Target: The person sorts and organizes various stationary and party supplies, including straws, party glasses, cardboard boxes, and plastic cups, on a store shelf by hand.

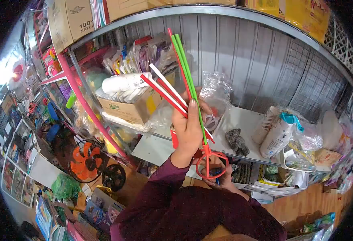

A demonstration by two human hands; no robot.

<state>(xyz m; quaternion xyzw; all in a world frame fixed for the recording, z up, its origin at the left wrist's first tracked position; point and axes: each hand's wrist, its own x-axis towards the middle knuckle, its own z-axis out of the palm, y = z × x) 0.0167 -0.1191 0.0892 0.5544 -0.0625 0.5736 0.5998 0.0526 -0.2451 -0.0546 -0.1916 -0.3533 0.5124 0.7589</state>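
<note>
My left hand (188, 124) is closed around a bundle of thin plastic sticks. Green sticks (185, 66) and a red one rise above the fist, while white sticks (164, 77) and red sticks (164, 93) fan out to the upper left. Just under the bundle's lower end is a red ribbed plastic cup (211, 176) with a round open rim. Behind that cup, my right hand (226, 178) has its fingers curled in, partly hidden by the ribs. A small blue bit shows at its fingertips; I cannot tell what it is.
Ahead runs a white shelf (245, 116) with a dark grey lump (237, 141), wrapped paper cups (279, 134) and plastic bags. An open carton (124, 109) of packets stands at left. Below are an orange-bladed fan (86, 160) and a pink post (86, 104). Boxes line the upper shelf (208, 10).
</note>
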